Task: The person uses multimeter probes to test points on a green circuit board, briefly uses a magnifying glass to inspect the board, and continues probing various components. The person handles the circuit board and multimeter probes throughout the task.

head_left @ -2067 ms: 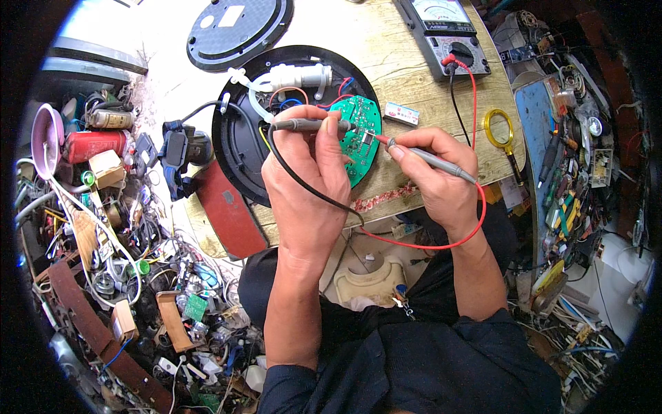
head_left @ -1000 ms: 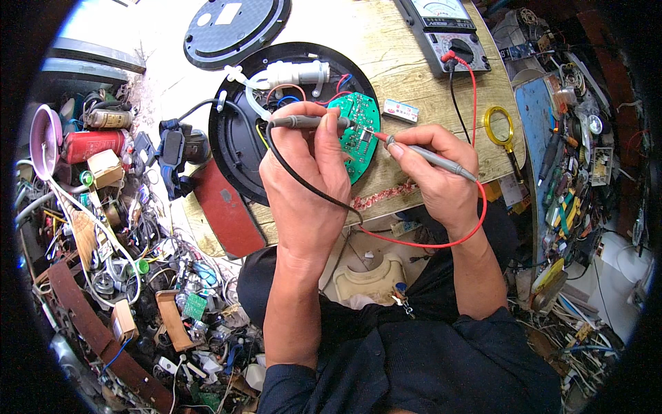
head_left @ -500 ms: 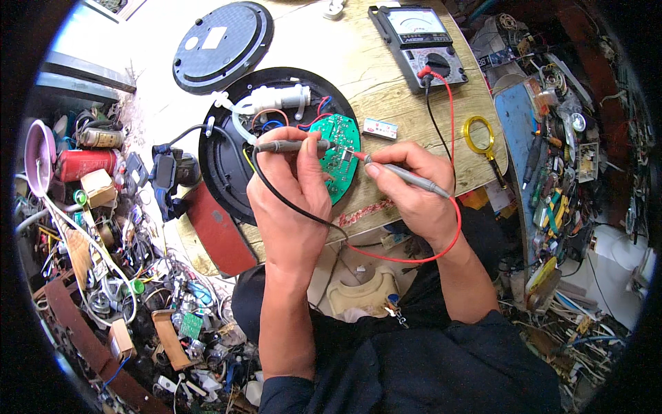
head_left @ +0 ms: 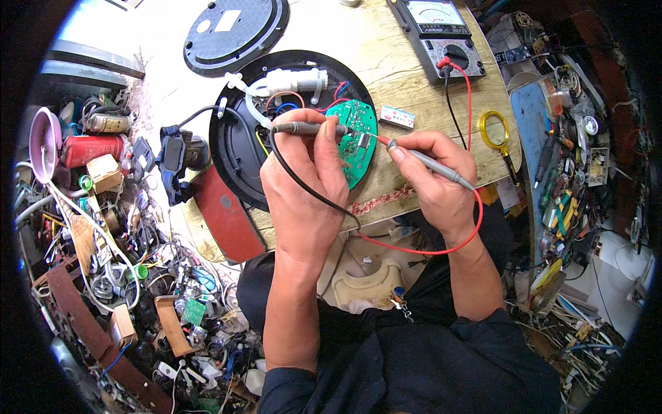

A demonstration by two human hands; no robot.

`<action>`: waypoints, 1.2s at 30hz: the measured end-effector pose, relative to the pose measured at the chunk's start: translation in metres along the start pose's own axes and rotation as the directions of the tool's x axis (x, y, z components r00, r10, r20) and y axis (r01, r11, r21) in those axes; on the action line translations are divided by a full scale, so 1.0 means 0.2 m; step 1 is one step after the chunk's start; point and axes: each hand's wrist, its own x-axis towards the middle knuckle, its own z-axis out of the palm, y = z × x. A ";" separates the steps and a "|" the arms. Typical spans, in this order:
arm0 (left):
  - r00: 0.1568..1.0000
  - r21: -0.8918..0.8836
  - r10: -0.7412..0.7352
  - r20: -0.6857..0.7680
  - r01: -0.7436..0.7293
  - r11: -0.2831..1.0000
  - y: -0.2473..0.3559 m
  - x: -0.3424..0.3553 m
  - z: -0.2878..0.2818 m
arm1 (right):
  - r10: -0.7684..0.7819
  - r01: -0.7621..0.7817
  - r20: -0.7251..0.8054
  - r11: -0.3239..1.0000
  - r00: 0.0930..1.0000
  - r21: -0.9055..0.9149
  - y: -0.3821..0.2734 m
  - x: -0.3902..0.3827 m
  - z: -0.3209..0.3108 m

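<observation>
My left hand (head_left: 307, 186) pinches the grey barrel of a test probe (head_left: 303, 128) on a black lead. In my right hand (head_left: 438, 183) is a second test probe (head_left: 434, 165), red-tipped and on a red lead. Both tips point at a green circuit board (head_left: 358, 152) with small components; whether they touch it is too small to tell. The board lies at the right side of a round black housing (head_left: 231, 159), which also holds a white cylinder with tubing (head_left: 296, 81) and coloured wires. Both leads belong to an analog multimeter (head_left: 448, 52) at the far right of the table.
A round black cover (head_left: 238, 34) lies at the back. Right of the board are a small box (head_left: 396, 116) and a yellow-rimmed magnifying glass (head_left: 511, 164). A dark red plate (head_left: 224, 214) sits at the table's left front edge. Piles of parts and cables flank both sides.
The whole view has shifted, so the table and things appear farther right and slightly higher. Both hands keep their probes at the board; the right probe is slightly less close to the board's chip.
</observation>
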 end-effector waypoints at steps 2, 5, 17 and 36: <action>1.000 0.008 -0.007 0.000 0.007 1.000 0.00 0.00 0.00 | 0.009 -0.009 0.012 1.000 1.000 0.006 0.00 0.00 0.00; 1.000 0.020 0.022 -0.015 -0.022 1.000 -0.01 0.00 0.00 | 0.005 -0.005 0.015 1.000 1.000 0.010 0.00 0.01 0.00; 0.997 0.100 -0.025 0.078 0.017 0.995 0.01 0.00 -0.03 | -0.021 0.021 0.024 1.000 1.000 0.006 0.01 0.00 0.01; 1.000 0.019 0.000 0.001 0.000 1.000 0.01 0.00 0.00 | 0.020 -0.020 0.010 0.998 1.000 0.056 0.02 0.00 0.02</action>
